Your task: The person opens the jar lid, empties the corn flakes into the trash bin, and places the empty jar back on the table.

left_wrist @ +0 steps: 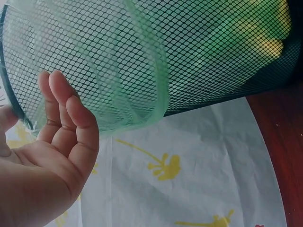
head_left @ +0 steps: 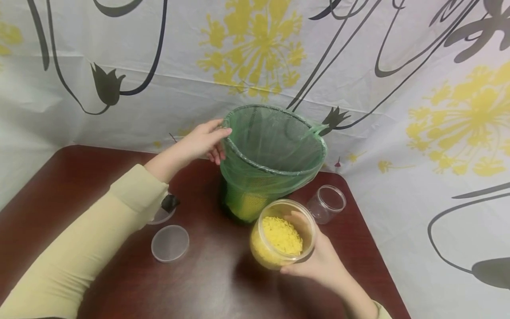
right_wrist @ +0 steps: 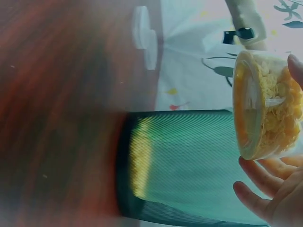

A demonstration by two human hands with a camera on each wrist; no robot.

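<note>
A green mesh wastebasket (head_left: pixel 275 133) with a thin green bag folded over its rim stands at the back of the table. Yellow pieces (right_wrist: pixel 140 156) show through the mesh at its bottom. My left hand (head_left: pixel 204 141) grips the rim on the left, thumb over the edge; its other fingers (left_wrist: pixel 78 118) curve along the outside. In my right hand (head_left: pixel 324 261) is a clear plastic jar (head_left: pixel 259 250), held by its side in front of the basket, above the table. Small yellow pieces (head_left: pixel 283 237) fill part of the jar, and its mouth is uncovered.
A second clear jar (head_left: pixel 327 201), lidless, stands right of the basket near the table's edge. Two round lids lie at left: one lid (head_left: pixel 170 243) in full view, another lid (head_left: pixel 162 216) partly behind my sleeve. A flower-patterned sheet (head_left: pixel 159 119) hangs behind the table (head_left: pixel 207 283).
</note>
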